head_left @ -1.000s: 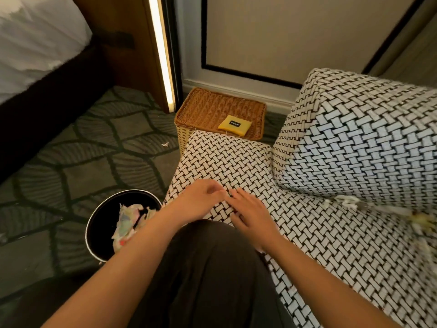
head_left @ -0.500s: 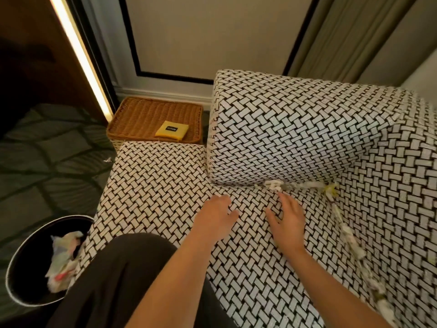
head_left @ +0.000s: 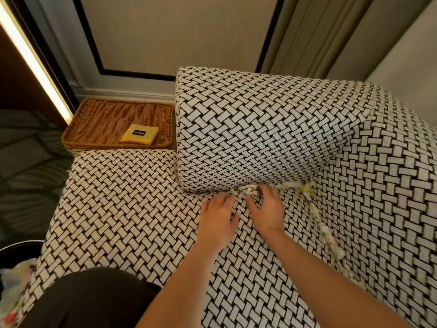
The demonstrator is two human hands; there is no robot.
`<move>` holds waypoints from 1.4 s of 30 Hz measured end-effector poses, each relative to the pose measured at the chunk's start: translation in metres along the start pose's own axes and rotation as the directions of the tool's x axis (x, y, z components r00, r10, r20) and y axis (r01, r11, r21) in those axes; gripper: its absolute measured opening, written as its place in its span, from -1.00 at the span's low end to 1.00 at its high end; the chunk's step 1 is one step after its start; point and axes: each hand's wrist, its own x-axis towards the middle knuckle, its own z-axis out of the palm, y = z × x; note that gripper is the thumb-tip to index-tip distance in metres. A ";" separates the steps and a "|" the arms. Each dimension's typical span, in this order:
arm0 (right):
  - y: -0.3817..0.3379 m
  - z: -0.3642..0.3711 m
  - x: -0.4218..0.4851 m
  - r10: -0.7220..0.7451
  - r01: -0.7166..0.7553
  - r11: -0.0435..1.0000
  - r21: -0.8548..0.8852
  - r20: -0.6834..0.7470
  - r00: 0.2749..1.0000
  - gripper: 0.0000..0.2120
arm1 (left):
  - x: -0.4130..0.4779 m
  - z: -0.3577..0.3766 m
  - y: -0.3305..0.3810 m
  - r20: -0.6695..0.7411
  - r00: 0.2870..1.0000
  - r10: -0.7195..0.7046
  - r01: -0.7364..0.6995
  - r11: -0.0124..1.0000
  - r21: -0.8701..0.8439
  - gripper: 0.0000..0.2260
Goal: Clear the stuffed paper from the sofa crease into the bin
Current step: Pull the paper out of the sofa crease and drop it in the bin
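Note:
White and yellowish stuffed paper (head_left: 293, 187) fills the crease between the sofa seat (head_left: 123, 209) and the armrest block, then runs down the crease along the backrest as more crumpled paper (head_left: 327, 233). My right hand (head_left: 267, 209) reaches the crease with its fingertips curled at the paper's left end. Just to its left, my left hand (head_left: 218, 216) lies flat on the seat, fingertips close to the crease. Only a rim of the black bin (head_left: 14, 248) shows at the lower left edge, with crumpled paper inside.
A wicker tray (head_left: 99, 119) holding a yellow pad (head_left: 139, 136) sits beyond the seat's far end. The patterned armrest block (head_left: 260, 129) and backrest (head_left: 390, 197) wall the crease. My dark-clothed knee (head_left: 89, 299) rests on the seat's near edge. Carpet lies to the left.
Both hands have slid forward across the seat to the crease, and the right hand's fingers now touch the paper. The view has swung right, so the bin has slipped to the frame edge.

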 end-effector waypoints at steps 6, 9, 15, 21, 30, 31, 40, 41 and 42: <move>-0.006 0.003 0.008 0.016 -0.018 0.994 -0.106 -0.024 1.000 -0.60 | 0.017 0.008 0.000 -0.025 1.000 0.015 -0.013 0.997 0.071 -0.51; -0.008 0.003 0.009 0.024 -0.027 0.990 -0.141 -0.025 0.999 -0.65 | 0.023 0.009 -0.003 0.003 1.000 -0.009 0.009 0.996 0.087 -0.49; -0.007 0.004 0.008 0.009 -0.011 0.993 -0.114 -0.014 1.000 -0.74 | 0.036 0.005 -0.006 0.016 0.999 -0.049 0.047 0.997 0.065 -0.54; -0.005 0.007 0.007 0.017 -0.022 0.996 -0.090 -0.056 0.998 -0.76 | 0.045 0.002 -0.007 0.094 0.995 -0.029 0.019 0.994 0.107 -0.62; -0.001 0.015 0.007 0.094 -0.076 0.990 0.121 -0.151 0.984 -0.75 | 0.043 0.013 -0.007 -0.013 1.000 0.007 -0.006 0.994 0.109 -0.70; 0.000 0.015 0.007 0.096 -0.075 0.988 0.134 -0.152 0.984 -0.74 | 0.044 0.013 -0.006 -0.030 1.000 -0.004 0.007 0.997 0.073 -0.74; 0.000 0.014 0.007 0.051 -0.038 0.994 0.105 -0.119 0.992 -0.67 | 0.038 0.003 -0.018 -0.169 0.984 -0.055 0.026 0.985 -0.170 -0.88; 0.002 0.014 0.008 0.052 -0.040 0.994 0.099 -0.123 0.991 -0.67 | 0.036 0.001 -0.017 -0.185 0.980 -0.079 0.034 0.972 -0.233 -0.87; 0.001 0.014 0.008 0.049 -0.037 0.995 0.097 -0.121 0.991 -0.67 | 0.032 -0.003 -0.018 -0.192 0.974 -0.119 0.055 0.949 -0.310 -0.86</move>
